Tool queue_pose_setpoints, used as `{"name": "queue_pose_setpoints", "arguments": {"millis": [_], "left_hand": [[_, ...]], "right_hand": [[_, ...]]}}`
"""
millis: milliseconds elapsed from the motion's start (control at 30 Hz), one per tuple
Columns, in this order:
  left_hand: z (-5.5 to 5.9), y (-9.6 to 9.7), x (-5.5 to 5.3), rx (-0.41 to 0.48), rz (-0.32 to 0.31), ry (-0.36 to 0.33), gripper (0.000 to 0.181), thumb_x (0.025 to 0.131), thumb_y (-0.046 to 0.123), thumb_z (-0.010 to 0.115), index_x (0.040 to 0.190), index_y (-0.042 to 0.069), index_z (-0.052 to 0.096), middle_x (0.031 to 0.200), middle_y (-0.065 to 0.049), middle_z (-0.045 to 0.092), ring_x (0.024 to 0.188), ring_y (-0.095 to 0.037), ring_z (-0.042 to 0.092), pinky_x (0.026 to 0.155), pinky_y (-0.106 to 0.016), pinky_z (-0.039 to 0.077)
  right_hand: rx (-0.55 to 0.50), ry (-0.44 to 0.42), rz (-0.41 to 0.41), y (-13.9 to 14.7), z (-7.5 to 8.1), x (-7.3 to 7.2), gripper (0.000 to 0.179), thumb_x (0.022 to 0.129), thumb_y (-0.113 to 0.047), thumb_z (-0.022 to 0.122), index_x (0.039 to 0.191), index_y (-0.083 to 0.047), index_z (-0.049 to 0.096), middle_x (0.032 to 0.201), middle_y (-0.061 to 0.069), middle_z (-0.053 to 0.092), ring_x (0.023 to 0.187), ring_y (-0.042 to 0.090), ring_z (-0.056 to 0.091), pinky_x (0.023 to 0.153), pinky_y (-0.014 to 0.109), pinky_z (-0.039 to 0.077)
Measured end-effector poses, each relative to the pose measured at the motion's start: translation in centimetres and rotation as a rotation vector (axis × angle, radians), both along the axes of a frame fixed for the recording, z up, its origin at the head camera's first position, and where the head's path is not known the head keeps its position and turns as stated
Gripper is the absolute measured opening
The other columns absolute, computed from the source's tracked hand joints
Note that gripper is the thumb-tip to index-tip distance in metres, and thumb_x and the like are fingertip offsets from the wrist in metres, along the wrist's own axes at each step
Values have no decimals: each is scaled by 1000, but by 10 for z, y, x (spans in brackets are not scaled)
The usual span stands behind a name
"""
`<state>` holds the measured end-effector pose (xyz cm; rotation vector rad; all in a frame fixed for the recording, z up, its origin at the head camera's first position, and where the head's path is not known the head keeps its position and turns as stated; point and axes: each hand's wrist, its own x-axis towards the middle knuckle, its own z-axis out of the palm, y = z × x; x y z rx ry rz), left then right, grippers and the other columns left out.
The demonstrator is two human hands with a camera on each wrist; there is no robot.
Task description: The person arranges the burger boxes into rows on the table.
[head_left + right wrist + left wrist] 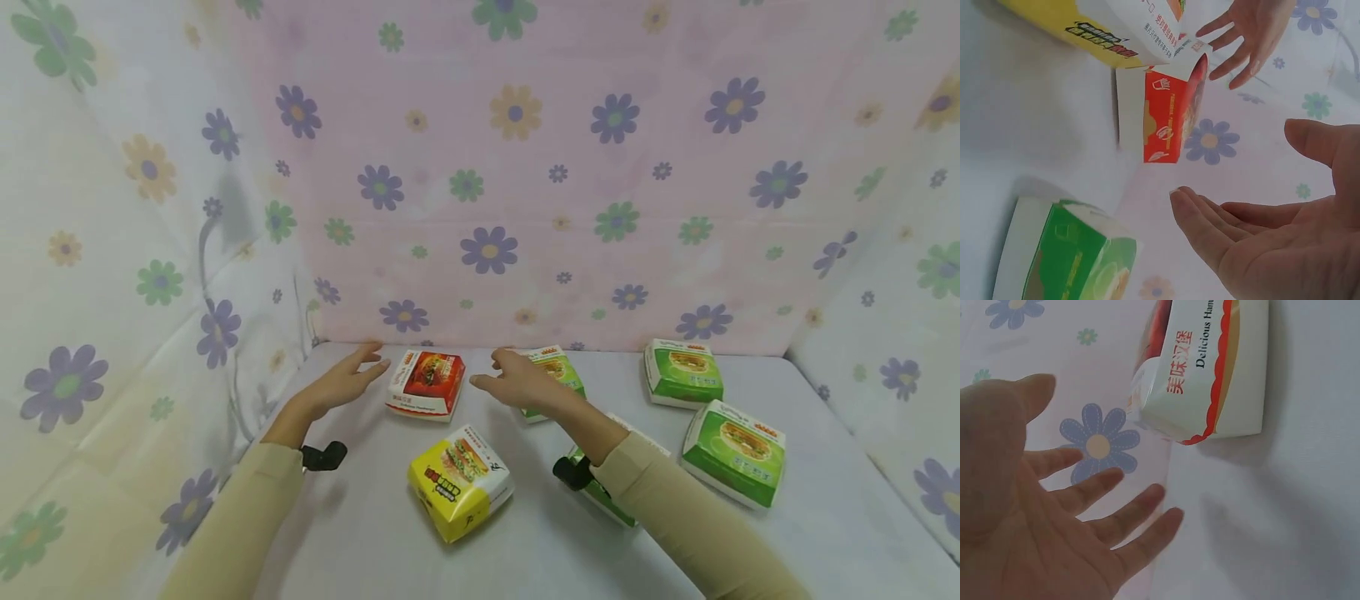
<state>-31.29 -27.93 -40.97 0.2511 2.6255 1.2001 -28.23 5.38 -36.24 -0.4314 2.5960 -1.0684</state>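
Observation:
A red and white burger box (427,384) lies on the white table between my two hands in the head view. My left hand (339,385) hovers just left of it, fingers spread and holding nothing. To its right is my right hand (521,383), thumb apart from the fingers, nothing in its grasp. Behind that hand a green burger box (557,367) is partly covered. Nearer the front sits a yellow and white burger box (460,482). In the left wrist view the palm and spread fingers (1138,515) stand beside the red box's white side (1222,381).
Under my right forearm another green box (611,496) is partly hidden. Two more green boxes, one at the back (683,372) and one closer (736,452), lie at the right. Flowered cloth (487,167) walls the table (360,533) at the back and sides.

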Motion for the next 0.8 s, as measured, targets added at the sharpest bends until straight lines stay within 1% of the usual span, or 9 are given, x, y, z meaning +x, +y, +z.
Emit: {"name": "queue_pose_setpoints", "arguments": {"millis": [100,167,333,400,467,533,567,633,800], "left_hand": [[1,2,-4,29,-13,-62,75,109,46,44,164,6,11,163,-29,23,144,-50,33,112,-61,38],[1,3,-7,49,-21,-100,75,110,44,44,164,4,10,163,-31,21,143,-50,36,112,-59,40],[-4,3,-14,78,-27,-173,74,111,44,41,163,1,10,164,-31,18,142,-51,38,110,-58,42],[-7,3,-17,101,-22,-198,74,111,43,41,163,0,10,164,-31,17,142,-51,37,110,-58,43],[-12,4,-21,127,-12,-223,73,111,42,41,162,0,10,165,-30,17,142,-51,38,110,-57,43],[-15,4,-22,144,-17,-239,72,112,40,40,161,-3,10,164,-32,16,141,-52,38,109,-57,45],[-17,4,-23,158,-9,-248,72,111,40,41,161,-2,12,164,-31,18,141,-51,39,109,-56,45],[-19,5,-23,167,-8,-259,71,111,39,42,160,-4,14,162,-32,20,139,-51,40,108,-56,46],[-23,6,-20,159,-2,-282,72,110,42,44,159,-5,18,161,-32,25,138,-48,42,108,-57,46]], "right_hand": [[3,-47,6,-9,-2,-6,70,103,-43,58,150,5,41,149,23,49,137,40,48,108,55,46],[-25,-96,3,-15,-5,-11,69,103,-41,58,149,7,41,151,23,47,138,40,46,109,55,44],[-108,-212,-27,-28,-12,-19,64,104,-38,59,146,8,44,146,22,49,131,38,53,109,53,45],[-137,-243,-33,-32,-16,-23,58,104,-36,60,138,8,48,138,20,53,127,37,56,107,51,47],[-159,-269,-33,-36,-19,-26,50,104,-34,60,128,9,52,132,21,55,126,38,56,107,50,48],[-174,-296,-39,-39,-21,-29,43,103,-32,62,119,7,53,127,19,56,126,39,56,107,49,48],[-175,-303,-41,-41,-23,-30,40,103,-31,63,117,6,53,126,19,56,125,39,57,106,49,49],[-174,-316,-46,-45,-26,-32,40,103,-30,63,118,5,53,127,19,57,124,40,58,105,48,50],[-156,-347,-54,-54,-35,-37,57,102,-30,64,140,7,44,139,20,53,123,39,60,103,46,51]]}}
